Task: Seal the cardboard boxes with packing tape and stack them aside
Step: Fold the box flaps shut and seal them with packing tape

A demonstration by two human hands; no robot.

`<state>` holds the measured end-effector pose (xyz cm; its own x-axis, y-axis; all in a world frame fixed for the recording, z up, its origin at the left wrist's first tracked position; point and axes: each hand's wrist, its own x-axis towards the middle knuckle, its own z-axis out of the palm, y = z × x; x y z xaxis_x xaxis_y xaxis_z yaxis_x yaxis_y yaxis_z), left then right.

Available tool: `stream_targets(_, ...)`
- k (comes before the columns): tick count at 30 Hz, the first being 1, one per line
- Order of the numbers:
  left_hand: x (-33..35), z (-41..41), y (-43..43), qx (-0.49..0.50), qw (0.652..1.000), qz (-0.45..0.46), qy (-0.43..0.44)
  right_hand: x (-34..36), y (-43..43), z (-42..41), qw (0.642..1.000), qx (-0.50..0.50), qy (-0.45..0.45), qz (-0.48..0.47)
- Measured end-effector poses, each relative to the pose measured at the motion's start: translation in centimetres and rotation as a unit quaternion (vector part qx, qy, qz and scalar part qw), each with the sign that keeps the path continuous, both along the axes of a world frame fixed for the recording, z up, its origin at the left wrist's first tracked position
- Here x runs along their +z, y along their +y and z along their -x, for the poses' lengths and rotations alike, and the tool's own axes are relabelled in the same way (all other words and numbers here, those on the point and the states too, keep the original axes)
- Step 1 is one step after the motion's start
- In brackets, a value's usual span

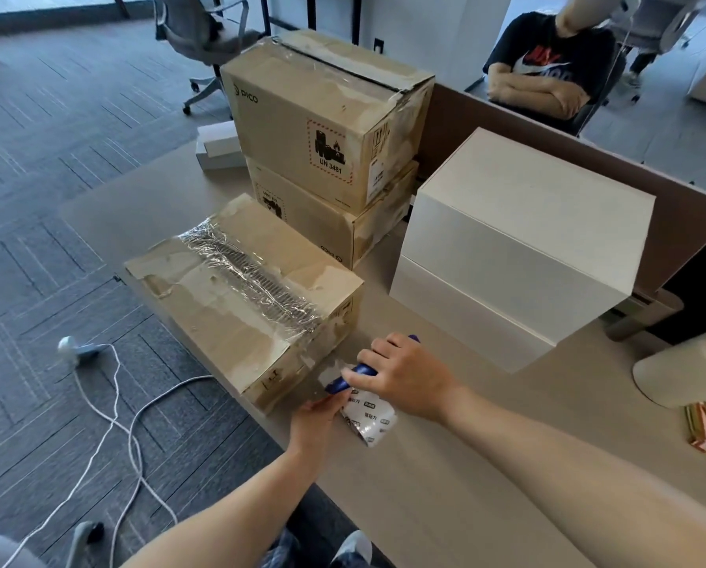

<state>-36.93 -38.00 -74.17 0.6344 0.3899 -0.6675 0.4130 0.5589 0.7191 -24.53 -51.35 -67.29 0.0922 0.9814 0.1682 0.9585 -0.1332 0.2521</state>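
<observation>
Office w/ grey carpet (56, 198), beige desk (486, 465) at right. Two stacked brown cartons (322, 129) far-centre. Near-left carton (236, 305) at desk edge: torn surface, crinkled clear tape over top seam. Just near of it, R hand (404, 373) grasps blue tape dispenser (343, 381). L hand (316, 420) touches its front, grip can't tell.

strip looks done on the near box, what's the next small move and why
Probably tear the tape off at the blue dispenser in the right hand, then press the loose end onto the near cardboard box. The clear strip already spans its top seam, and the left hand is at the tape.
</observation>
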Motion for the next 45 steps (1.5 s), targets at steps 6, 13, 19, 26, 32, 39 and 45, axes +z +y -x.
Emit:
stream_targets(6, -0.5, -0.4, 0.7, -0.018, 1.0, -0.006, 0.015, -1.2, -3.9, -2.6, 0.971, -0.231, 0.021, -0.05)
stream_targets(13, 0.3, -1.8, -0.2, -0.093, 0.993, -0.06, 0.027, -3.2, -5.2, 0.2, 0.844, -0.458, 0.268, -0.079)
stream_targets(19, -0.1, -2.8, -1.4, -0.17, 0.977, -0.123, 0.021, -5.6, -7.7, 6.0, 0.498, -0.661, 0.508, -0.239)
stream_targets(26, -0.2, -3.7, -2.9, -0.259, 0.953, -0.158, 0.01, -8.4, -10.2, 12.7, 0.376, -0.725, 0.525, -0.239)
stream_targets(32, 0.4, -4.1, -4.4, -0.285, 0.943, -0.171, 0.007, -8.6, -10.3, 15.5, 0.353, -0.743, 0.508, -0.254)
stream_targets(39, 1.3, -4.8, -6.0, -0.313, 0.942, -0.122, -0.002, -5.7, -11.3, 15.1, 0.559, -0.612, 0.488, -0.272)
stream_targets(45, 3.0, -6.8, -9.5, -0.384, 0.891, -0.224, -0.089, -1.3, -13.5, 15.4, 0.544, -0.541, 0.547, -0.334)
